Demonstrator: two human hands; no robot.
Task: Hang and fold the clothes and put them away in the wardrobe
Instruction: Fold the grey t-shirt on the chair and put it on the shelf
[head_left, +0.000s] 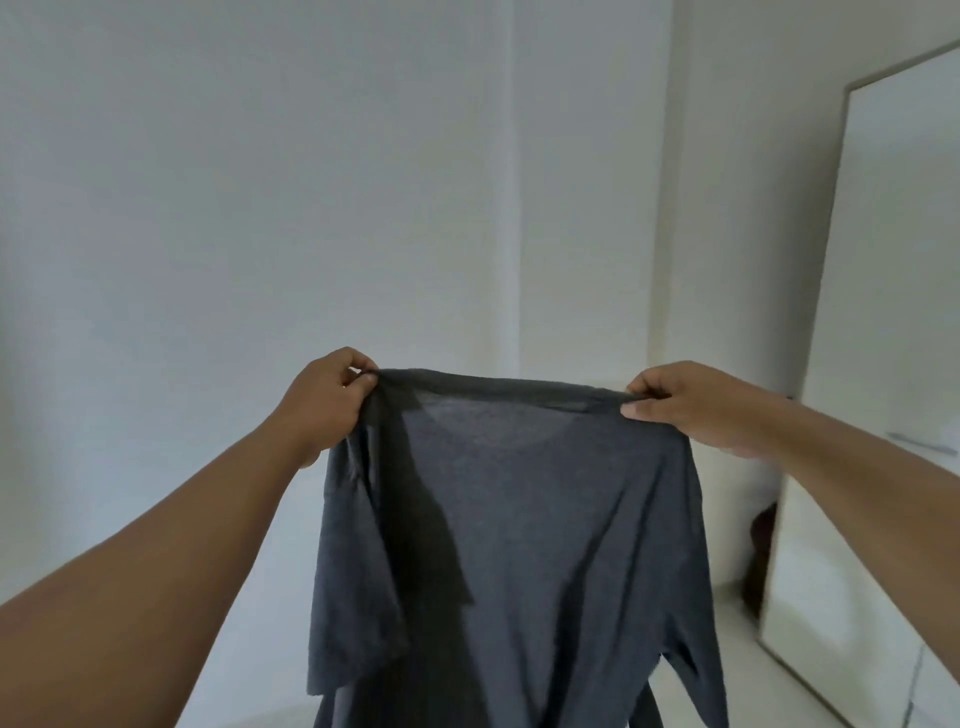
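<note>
A dark grey T-shirt (530, 530) hangs in the air in front of me, held up by its shoulders with the neckline stretched between my hands. My left hand (327, 400) pinches the left shoulder near the collar. My right hand (691, 405) pinches the right shoulder. The left sleeve is folded inward over the body of the shirt, and the right sleeve hangs down at the lower right. The shirt's hem runs out of view at the bottom.
A plain white wall (311, 182) fills the view ahead, with a corner at the right. A tall framed mirror (883, 364) leans against the right wall. Pale floor (737, 649) shows below it.
</note>
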